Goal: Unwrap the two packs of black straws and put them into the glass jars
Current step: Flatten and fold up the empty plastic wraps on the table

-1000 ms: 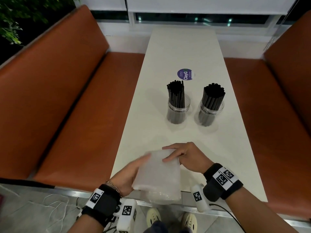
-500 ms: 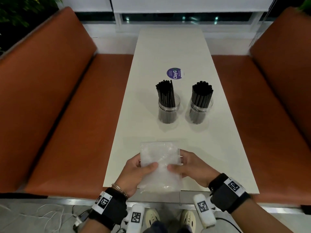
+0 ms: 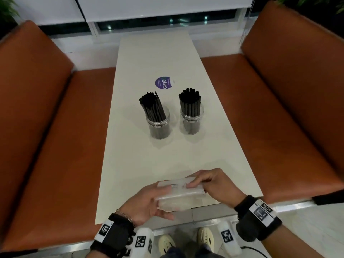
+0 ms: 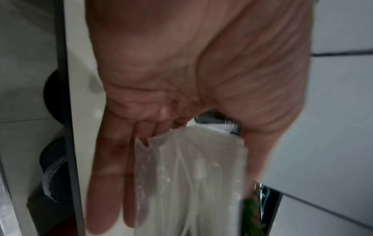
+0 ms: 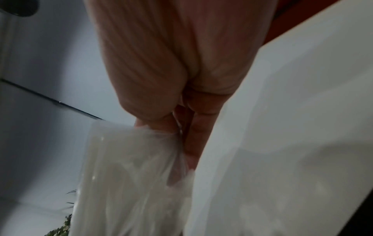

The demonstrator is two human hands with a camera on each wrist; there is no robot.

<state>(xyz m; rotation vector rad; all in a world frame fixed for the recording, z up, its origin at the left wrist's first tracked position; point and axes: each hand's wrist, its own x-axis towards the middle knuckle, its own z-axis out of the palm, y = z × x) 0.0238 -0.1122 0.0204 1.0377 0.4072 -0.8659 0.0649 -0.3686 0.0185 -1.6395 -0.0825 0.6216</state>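
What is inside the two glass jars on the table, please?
Both glass jars hold upright black straws, rising above the rims. The jar bottoms are hidden by the straws.

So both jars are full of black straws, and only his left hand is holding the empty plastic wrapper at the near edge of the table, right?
Not quite: the head view shows both hands on the wrapper. The left hand grips its left end and the right hand pinches its right end. The rest stands: both jars hold black straws.
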